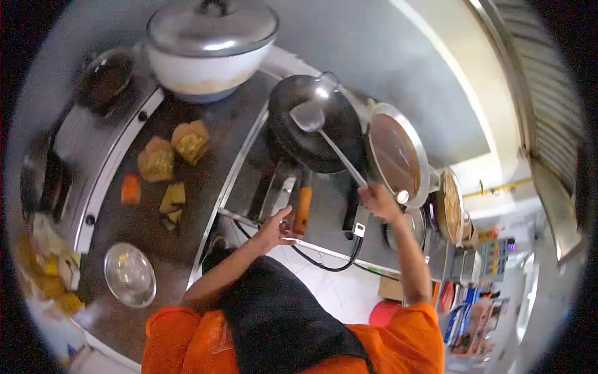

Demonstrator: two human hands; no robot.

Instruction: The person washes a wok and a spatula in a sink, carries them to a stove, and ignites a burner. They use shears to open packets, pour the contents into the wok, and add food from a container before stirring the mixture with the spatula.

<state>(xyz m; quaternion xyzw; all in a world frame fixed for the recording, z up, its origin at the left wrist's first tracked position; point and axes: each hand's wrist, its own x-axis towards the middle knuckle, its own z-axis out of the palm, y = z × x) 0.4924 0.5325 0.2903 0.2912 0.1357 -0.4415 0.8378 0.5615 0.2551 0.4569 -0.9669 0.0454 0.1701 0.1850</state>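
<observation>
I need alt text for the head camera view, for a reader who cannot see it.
A person in orange holds a long ladle over a black wok with the right hand, while the left hand rests by the wok's orange handle. A big lidded pot stands behind.

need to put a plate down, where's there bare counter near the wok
Bare dark counter lies between the yellow food packs, the steel bowl and the stove rail. It is crowded at the stove: the wok, the tray, the left hand at the wok handle, and the right hand holding the ladle.
</observation>
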